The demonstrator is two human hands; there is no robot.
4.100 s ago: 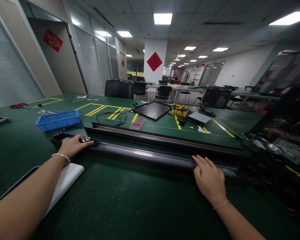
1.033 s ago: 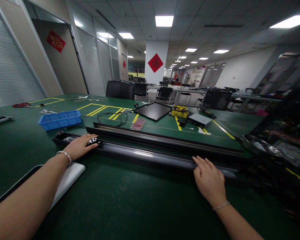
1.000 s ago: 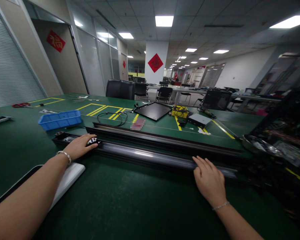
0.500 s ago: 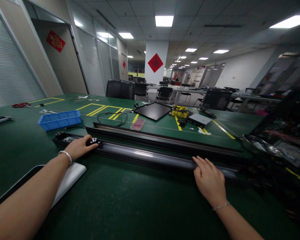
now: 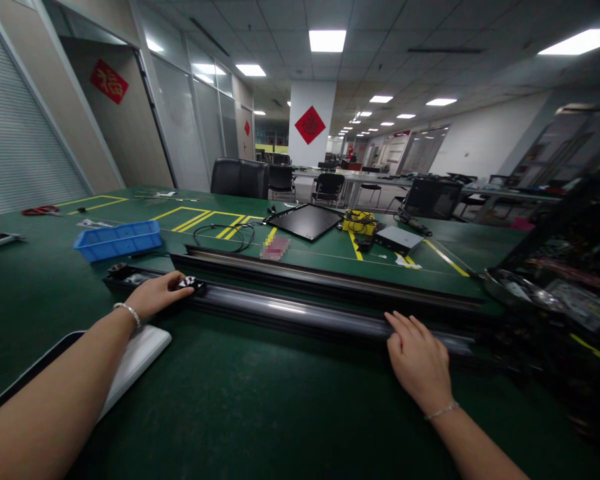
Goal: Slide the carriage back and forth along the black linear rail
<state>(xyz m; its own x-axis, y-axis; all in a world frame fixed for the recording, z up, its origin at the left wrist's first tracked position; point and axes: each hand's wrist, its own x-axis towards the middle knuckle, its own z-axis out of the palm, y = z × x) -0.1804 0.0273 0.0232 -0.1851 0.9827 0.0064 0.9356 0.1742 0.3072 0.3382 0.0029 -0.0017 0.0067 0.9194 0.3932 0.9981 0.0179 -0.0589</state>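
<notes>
A long dark metal rail point(image 5: 290, 310) with a shiny rounded top lies across the table in front of me. Toward its left end, my left hand point(image 5: 160, 293) has thumb and fingers closed about a small black-and-white block point(image 5: 192, 285) that sits on the rail. The fingers partly cover the block. Near the right end, my right hand point(image 5: 420, 363) is open, its outstretched fingertips resting at the rail's near side. Just behind lies a second dark rail point(image 5: 300, 273), parallel to the first and touched by neither hand.
A blue bin point(image 5: 117, 241) stands at the back left. Under my left forearm is a white-edged flat device point(image 5: 143, 357). Beyond the rails are a black panel point(image 5: 307, 222), a yellow box with cables point(image 5: 360, 223) and a grey box point(image 5: 399, 240). Dark cluttered equipment point(image 5: 555, 313) fills the right side.
Very little differs. The block shows slightly farther right between my left fingers, and my right hand stays in place on the rail.
</notes>
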